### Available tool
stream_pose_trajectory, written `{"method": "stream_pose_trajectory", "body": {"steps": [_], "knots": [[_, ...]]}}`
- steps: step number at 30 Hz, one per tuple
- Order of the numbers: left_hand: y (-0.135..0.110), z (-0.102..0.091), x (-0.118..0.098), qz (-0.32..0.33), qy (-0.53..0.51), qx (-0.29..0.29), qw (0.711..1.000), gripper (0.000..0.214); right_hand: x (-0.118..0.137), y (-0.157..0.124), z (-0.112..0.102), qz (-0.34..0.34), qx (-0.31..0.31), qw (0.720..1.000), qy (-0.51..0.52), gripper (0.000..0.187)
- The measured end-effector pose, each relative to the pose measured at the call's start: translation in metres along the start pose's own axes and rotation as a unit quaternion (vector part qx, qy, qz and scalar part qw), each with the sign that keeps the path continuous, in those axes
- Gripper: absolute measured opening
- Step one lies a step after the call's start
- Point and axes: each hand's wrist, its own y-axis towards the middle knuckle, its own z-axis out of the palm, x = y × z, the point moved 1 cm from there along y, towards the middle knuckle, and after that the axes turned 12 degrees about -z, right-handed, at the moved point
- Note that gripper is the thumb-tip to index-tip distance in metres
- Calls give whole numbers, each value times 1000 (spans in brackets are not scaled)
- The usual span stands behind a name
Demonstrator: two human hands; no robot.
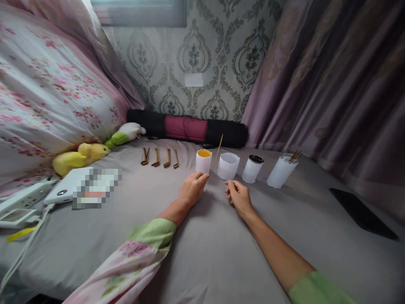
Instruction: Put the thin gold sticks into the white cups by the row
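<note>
Gold stick slants up, right of the yellow-filled cup; our left grip pinches its low end, our right grip, farther off, curls seemingly empty.

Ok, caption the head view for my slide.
Left hand holding a thin stick near four white containers, right hand loosely curled nearby.

Left sleeve white with pink flowers and green leaves, left cuff plain light green, right cuff equally green, small marks on left hand and right hand
</note>
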Motion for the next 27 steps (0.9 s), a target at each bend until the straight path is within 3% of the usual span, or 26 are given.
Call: {"method": "stream_pose_trajectory", "body": {"steps": [27], "knots": [[-1, -4, -9, 113, 118, 29, 986, 27, 7, -1, 3, -9, -10, 997, 73, 40]]}}
